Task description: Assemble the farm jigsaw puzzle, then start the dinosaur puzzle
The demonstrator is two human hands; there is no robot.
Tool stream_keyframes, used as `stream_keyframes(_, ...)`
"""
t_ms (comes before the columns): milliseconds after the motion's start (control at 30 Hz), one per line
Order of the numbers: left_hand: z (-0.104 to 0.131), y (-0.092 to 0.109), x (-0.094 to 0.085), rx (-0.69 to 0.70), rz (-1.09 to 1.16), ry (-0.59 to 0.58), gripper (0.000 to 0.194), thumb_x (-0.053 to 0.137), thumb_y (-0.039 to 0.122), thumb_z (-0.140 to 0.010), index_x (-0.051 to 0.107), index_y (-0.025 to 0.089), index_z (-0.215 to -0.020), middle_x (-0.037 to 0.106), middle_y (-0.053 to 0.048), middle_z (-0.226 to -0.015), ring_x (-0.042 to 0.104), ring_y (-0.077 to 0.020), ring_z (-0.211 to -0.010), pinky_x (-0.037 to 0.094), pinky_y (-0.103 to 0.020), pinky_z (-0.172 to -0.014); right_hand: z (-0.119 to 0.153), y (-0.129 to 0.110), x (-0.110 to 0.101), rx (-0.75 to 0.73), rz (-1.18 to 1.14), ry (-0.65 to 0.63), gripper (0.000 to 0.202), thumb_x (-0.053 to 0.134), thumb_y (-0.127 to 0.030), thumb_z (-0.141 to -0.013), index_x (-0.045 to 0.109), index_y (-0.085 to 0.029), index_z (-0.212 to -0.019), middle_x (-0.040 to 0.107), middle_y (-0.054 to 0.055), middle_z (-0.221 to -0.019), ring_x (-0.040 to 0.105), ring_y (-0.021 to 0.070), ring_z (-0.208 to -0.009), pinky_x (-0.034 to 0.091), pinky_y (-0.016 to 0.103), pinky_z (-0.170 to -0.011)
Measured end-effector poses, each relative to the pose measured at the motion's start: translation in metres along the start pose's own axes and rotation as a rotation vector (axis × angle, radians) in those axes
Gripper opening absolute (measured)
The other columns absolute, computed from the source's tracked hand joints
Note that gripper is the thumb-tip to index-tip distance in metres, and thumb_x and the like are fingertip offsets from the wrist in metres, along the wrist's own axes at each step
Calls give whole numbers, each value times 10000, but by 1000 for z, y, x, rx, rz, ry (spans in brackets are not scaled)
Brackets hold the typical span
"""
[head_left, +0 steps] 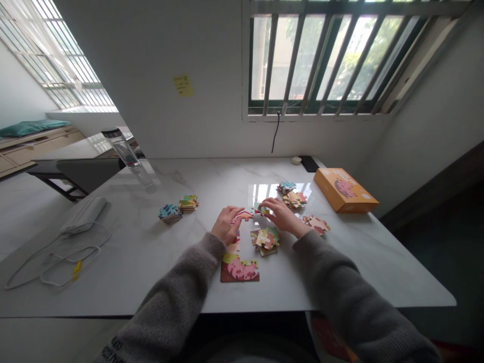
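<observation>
1. On the table (181, 282), partly assembled puzzle (242, 269) lies between the forearms.
2. Right hand (279, 215): grip pinched on puzzle piece (263, 210).
3. Left hand (224, 225): at puzzle's upper-left corner; grip closure cannot be told.

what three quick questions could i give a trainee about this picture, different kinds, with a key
1. True or false: the orange rectangular cardboard box lies to the right of the bare right hand.
2. What is on the flat white wall: (a) a round clock, (b) a yellow paper note, (c) a blue towel?
3. Fill in: as pictured, the bare left hand covers part of the ____ left of the multicoloured, partly joined flat jigsaw.

Key: 1. True; 2. b; 3. upper.
</observation>
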State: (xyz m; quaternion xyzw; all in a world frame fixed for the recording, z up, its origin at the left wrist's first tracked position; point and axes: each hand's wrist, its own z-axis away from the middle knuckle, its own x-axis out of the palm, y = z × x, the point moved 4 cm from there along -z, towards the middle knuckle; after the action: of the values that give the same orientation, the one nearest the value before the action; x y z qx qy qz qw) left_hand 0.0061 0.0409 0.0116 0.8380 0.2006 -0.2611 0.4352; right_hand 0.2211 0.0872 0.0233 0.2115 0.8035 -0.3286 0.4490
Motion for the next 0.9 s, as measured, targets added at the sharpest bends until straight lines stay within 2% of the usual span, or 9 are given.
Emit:
stream_keyframes(100, 5, -5, 9, 50, -243, -158, 406, 549, 237, -896, 603, 224, -1298, 548, -109, -1348, 477, -303, -1228, 395, -503, -1071, -1, 15, 11, 59, 41, -73, 237, 619, -166, -917, 673, -207, -1144, 653, 96, -1167, 564, 234, -1055, 454, 375, -933)
stream_keyframes(233, 10, -9, 17, 58, -348, -270, 471, 558, 271, -904, 551, 242, -1374, 525, -106, -1387, 451, -300, -1271, 380, -495, -1098, -4, 16, 18, 80, 91, -137, 234, 639, -174, -905, 701, -237, -1121, 661, 80, -1172, 559, 233, -1034, 435, 363, -912)
stream_keyframes(600, 12, -2, 20, 84, -418, -261, 453, 522, 256, -930, 546, 211, -1380, 514, -120, -1381, 437, -291, -1266, 345, -490, -1124, -7, 11, 15, 8, 71, -199, 263, 578, -102, -912, 727, -207, -1102, 671, 82, -1139, 561, 203, -998, 421, 343, -946)
stream_keyframes(733, 12, 0, 23, 88, -452, -242, 430, 520, 264, -938, 557, 236, -1365, 515, -110, -1375, 436, -288, -1260, 327, -494, -1124, -7, 10, 15, -35, 66, -205, 304, 584, -64, -883, 738, -207, -1103, 670, 92, -1118, 575, 203, -980, 434, 348, -945)
stream_keyframes(900, 13, 0, 25, 92, -457, -244, 442, 511, 259, -938, 546, 211, -1376, 512, -127, -1376, 425, -292, -1271, 308, -500, -1135, -7, 7, 14, -36, 63, -213, 387, 569, -14, -848, 746, -222, -1121, 668, 93, -1109, 583, 206, -994, 451, 344, -945)
